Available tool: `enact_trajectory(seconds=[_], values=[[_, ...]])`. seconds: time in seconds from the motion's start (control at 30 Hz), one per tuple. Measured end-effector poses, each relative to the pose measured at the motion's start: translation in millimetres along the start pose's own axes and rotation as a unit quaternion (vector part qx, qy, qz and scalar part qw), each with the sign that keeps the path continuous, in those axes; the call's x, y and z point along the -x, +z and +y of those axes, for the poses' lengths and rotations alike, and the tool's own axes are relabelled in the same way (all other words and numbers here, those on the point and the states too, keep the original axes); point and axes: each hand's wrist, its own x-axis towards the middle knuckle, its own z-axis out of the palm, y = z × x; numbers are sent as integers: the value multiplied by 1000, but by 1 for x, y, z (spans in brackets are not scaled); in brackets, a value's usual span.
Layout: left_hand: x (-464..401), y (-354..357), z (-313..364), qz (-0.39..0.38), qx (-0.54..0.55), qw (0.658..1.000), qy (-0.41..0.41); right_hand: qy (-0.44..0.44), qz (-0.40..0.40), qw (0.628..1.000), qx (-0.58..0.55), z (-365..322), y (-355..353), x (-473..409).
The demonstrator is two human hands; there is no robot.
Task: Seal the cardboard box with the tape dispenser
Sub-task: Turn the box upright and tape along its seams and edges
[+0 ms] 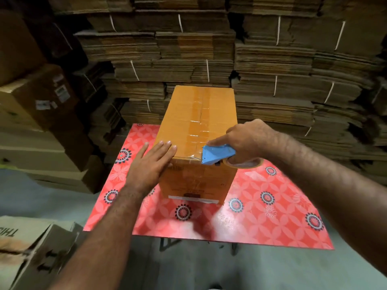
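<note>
An orange-brown cardboard box [188, 114] stands upright on a red patterned table [261, 216], its top flaps closed. A glossy strip of clear tape [199, 114] runs along the middle seam from the far edge to the near edge. My right hand [247, 141] grips a blue tape dispenser [217, 154] with a brown tape roll, held at the box's near top edge on the right. My left hand [150, 164] lies flat with fingers together on the box's near left corner, holding nothing.
Bundled stacks of flattened cardboard [272, 59] fill the wall behind the table. Sealed cartons [41, 114] are piled at the left. An open carton [31, 248] sits on the grey floor at the lower left, close to the table's near corner.
</note>
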Motion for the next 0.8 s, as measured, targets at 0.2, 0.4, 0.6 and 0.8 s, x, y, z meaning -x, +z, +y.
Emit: enact_trajectory(seconds=[0.2, 0.4, 0.6, 0.8], values=[[-18, -10, 1, -37, -25, 998, -45, 1, -20, 1000, -1, -3, -3, -28], [-28, -16, 47, -80, 52, 995, -3, -11, -52, 999, -13, -1, -7, -33], [-26, -7, 58, -62, 90, 994, 7, -13, -66, 998, -18, 2, -5, -35], [-25, -4, 53, -32, 101, 994, 6, -6, -45, 998, -33, 15, 0, -20]])
